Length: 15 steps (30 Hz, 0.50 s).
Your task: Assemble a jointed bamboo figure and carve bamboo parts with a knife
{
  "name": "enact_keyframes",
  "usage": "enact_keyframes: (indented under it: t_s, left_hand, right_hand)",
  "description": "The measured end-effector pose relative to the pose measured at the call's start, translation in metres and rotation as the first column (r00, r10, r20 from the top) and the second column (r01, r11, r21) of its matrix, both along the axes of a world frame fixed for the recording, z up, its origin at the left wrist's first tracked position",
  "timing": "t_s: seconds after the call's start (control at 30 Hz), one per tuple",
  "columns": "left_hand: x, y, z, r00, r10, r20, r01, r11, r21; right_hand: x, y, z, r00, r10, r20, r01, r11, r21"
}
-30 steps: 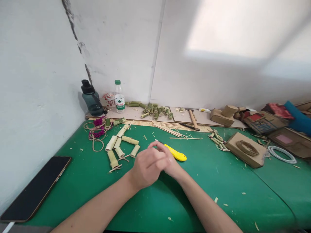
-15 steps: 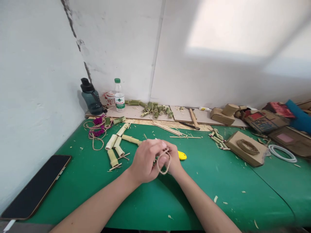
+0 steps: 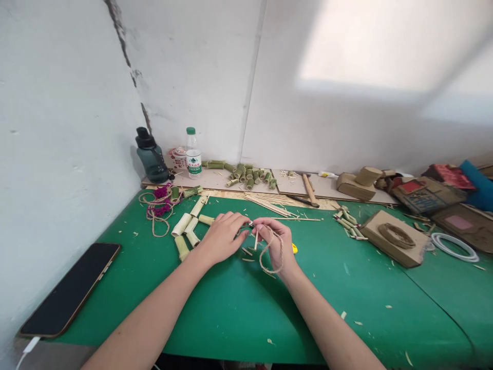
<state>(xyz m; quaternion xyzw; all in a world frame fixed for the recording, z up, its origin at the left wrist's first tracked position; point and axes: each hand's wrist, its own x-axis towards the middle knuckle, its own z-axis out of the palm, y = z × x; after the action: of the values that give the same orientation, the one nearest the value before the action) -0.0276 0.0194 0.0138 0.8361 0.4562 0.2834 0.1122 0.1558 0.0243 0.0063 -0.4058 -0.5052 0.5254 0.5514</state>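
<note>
Left hand: left hand [image 3: 223, 236], fingers together and reaching right, thumb held below; whether its tips pinch anything cannot be told.
Right hand: right hand [image 3: 275, 241], fingers curled, thumb and forefinger pinching twine; its tips are near those of the left.
Twine: one length of twine [image 3: 262, 262], tan, hanging in a loop below the right fingers, above the green tabletop [image 3: 239, 313].
Held stick: one short stick [image 3: 256, 240], pale, pointing down at the right fingertips.
Between the fingertips: a small pale item [image 3: 251, 224], seemingly part of the work, too small to identify.
Yellow article: yellow handle [image 3: 295, 248], mostly hidden behind the right hand.
Bamboo, pale: bamboo tubes [image 3: 181, 225], loosely grouped beside the left forearm, some partly covered by it.
Bamboo, green: a pile of cut sections [image 3: 246, 174] on the back board [image 3: 215, 181].
Cord: purple yarn [image 3: 162, 209], tangled with tan cord, behind the pale tubes.
Tool: hammer [image 3: 308, 188], wooden handle, at the back.
Vessels: dark flask [image 3: 152, 162] and clear bottle [image 3: 193, 163], both upright.
Far left: phone [image 3: 71, 290], lying flat, screen dark, white cable attached.
Right side: cardboard block [image 3: 393, 246], with a brown ring [image 3: 396, 235] on top.
</note>
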Motion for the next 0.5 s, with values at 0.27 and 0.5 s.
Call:
enact_keyframes:
  t_s: [0.27, 0.5]
  left_hand:
    - [-0.01, 0.014, -0.011, 0.991, 0.104, -0.089, -0.102, 0.994, 0.03]
    - [-0.024, 0.025, -0.009, 0.957, 0.289, -0.014, -0.289, 0.957, 0.0]
  right_hand:
    - [0.007, -0.001, -0.004, 1.0, 0.015, -0.02, -0.014, 0.999, 0.05]
    - [0.009, 0.0, 0.002, 0.993, 0.006, -0.115, -0.003, 1.0, 0.027]
